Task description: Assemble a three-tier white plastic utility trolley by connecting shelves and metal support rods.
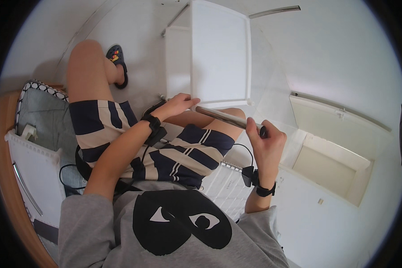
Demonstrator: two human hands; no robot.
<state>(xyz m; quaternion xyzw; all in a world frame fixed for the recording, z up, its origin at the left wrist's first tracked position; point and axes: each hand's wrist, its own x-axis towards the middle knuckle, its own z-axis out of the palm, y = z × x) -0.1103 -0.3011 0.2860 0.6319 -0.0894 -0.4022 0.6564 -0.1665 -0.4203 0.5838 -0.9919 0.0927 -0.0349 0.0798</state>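
A white rack shelf (221, 56) stands on edge in front of me, with a second white shelf (178, 60) behind it to the left. From the near left corner of the front shelf, a shiny metal tube (223, 117) slants toward my right. My left hand (178, 105) is closed at that corner, its thumb side against the tube's end; the fingertips are partly hidden. My right hand (269, 137) wraps round the tube's other end, where a dark end piece shows beside the thumb.
Another metal tube (274, 11) sticks out from the shelf's far right corner. At left are a grey padded piece with patterned trim (42, 109) and a white plastic panel (33, 174). A white cabinet with a raised flap (339, 116) stands at right. My foot wears a dark clog (116, 53).
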